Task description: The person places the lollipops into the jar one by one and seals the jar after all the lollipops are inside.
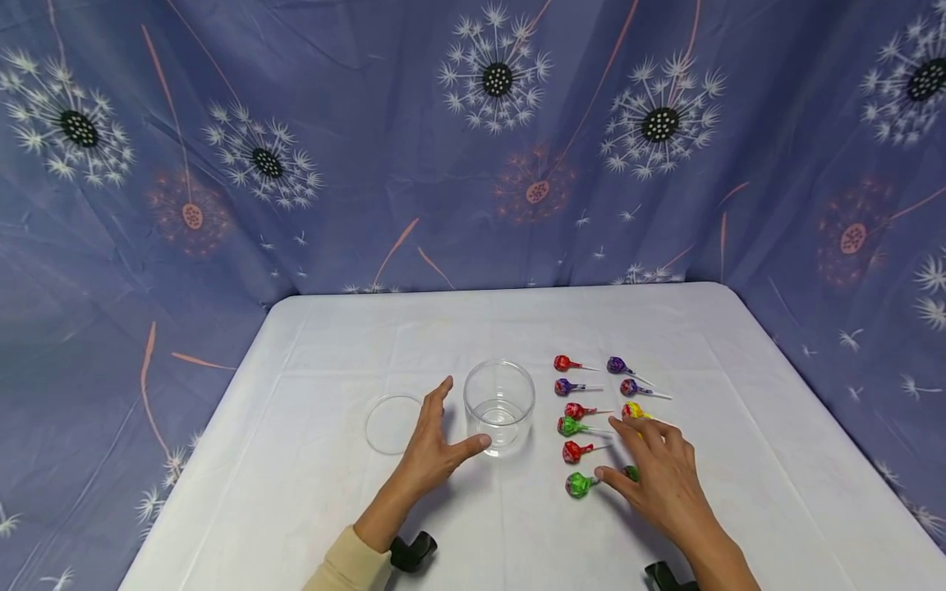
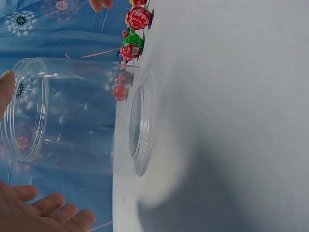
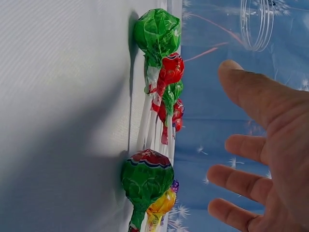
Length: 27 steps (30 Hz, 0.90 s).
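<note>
A clear, lidless jar [image 1: 498, 402] stands upright on the white table. My left hand [image 1: 431, 453] is at its left side, thumb and fingers spread apart; in the left wrist view a gap shows between the fingers [image 2: 50, 205] and the jar wall. Over the near lollipops hovers my right hand [image 1: 660, 476], its fingers loosely bent and holding nothing. Below its thumb lie a green lollipop [image 1: 579, 484] and a dark green one [image 3: 147, 179], the latter partly hidden in the head view. A yellow lollipop [image 1: 633, 410] is just beyond the fingertips.
Left of the jar lies a clear round lid [image 1: 392, 424]. Several red, purple and green lollipops, among them a red one [image 1: 563, 363] and a purple one [image 1: 617, 366], form two rough columns right of the jar. A patterned blue curtain [image 1: 414, 148] hangs behind the table.
</note>
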Available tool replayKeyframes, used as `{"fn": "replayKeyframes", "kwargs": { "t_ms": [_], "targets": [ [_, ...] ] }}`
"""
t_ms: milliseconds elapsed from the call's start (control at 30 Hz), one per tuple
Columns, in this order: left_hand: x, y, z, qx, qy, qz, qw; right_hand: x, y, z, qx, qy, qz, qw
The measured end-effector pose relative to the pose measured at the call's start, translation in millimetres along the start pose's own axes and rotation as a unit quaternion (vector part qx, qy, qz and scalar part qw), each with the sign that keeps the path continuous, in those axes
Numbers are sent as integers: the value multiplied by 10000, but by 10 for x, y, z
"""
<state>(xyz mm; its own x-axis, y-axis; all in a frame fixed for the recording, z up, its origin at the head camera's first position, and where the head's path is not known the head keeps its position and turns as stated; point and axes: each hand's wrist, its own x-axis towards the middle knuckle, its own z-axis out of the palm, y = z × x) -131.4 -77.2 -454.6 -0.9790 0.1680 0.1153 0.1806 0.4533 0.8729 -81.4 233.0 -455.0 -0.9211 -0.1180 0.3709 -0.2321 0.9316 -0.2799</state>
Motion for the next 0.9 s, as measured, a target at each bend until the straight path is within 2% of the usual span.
{"fn": "replayKeyframes", "kwargs": {
  "t_ms": [300,433,667,900],
  "targets": [
    [30,30,73,-380,-237,-181,9988,-54,58,7,-73,43,6,10000],
    [58,27,90,-491,-247,-152,9984,-67,83,9,-165,17,42,9999],
    [115,40,111,-537,-183,-9,9984,-87,137,2,-227,-387,417,9981],
    [130,44,169,-668,-168,19,9976,-173,235,-18,-224,-571,655,9960]
  ]
}}
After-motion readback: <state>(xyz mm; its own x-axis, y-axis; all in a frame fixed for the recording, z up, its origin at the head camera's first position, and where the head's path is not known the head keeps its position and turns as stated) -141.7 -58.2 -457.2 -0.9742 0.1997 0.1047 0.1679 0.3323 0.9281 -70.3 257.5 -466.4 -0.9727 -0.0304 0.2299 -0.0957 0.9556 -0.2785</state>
